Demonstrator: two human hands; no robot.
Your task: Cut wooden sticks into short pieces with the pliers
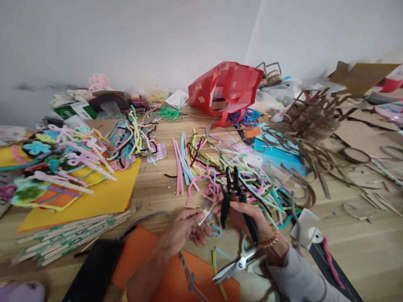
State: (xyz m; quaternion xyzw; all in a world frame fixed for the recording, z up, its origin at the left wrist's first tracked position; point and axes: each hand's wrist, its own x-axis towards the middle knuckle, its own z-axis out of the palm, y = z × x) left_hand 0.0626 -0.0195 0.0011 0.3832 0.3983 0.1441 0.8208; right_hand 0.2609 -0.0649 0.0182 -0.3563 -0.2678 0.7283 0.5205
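Note:
My left hand (pixel 184 230) is closed in a pinch on a short pale stick-like piece (pixel 204 214), low in the middle of the view. My right hand (pixel 248 216) grips black-and-green wire cutters (pixel 233 195) by the handles, jaws pointing up and away. The two hands nearly touch. A pink pipe cleaner loop (pixel 201 184) lies just beyond them, and a short blue curl (pixel 216 230) lies below the cutters. Silver scissors (pixel 237 266) rest under my right wrist.
Loose pipe cleaners (pixel 252 176) cover the wooden table's middle. Yellow card (pixel 103 195) with pipe-cleaner flowers (pixel 63 155) lies left, orange card (pixel 176 277) and a black phone (pixel 94 272) near me. A red bag (pixel 226 90) stands behind; cardboard strips (pixel 315 121) spread right.

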